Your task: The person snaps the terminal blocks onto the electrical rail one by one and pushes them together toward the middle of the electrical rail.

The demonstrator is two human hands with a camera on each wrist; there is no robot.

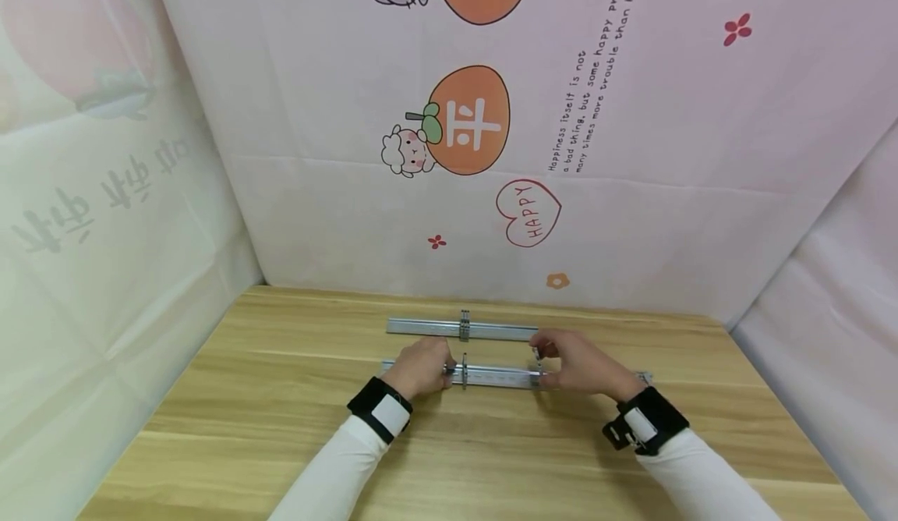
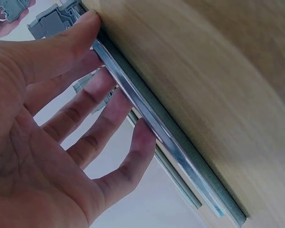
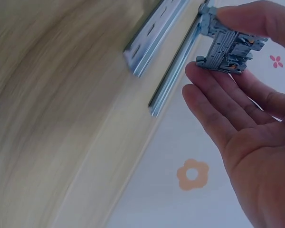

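In the head view, the near rail (image 1: pixel 501 377) lies on the table (image 1: pixel 449 458) toward 6 o'clock, with the far rail (image 1: pixel 422 326) just beyond it on its 12 o'clock side; a standing block (image 1: pixel 464 370) sits across the near rail, and several far blocks (image 1: pixel 464 325) sit across the other. The left hand (image 1: pixel 421 365), near 6:30, holds the near rail, while the right hand (image 1: pixel 581 365), between 4 and 5 o'clock, pinches the held block (image 1: pixel 536 352) over that rail. In the left wrist view, the rail slants from 11 to 5 o'clock, thumb on one edge and fingertips against the other. In the right wrist view, the held block is at 2 o'clock between thumb and fingers; whether it touches the rail cannot be told. The step looks like fitting it to the near rail; the next move probably calls for lining up its foot and pressing, rail held steady.
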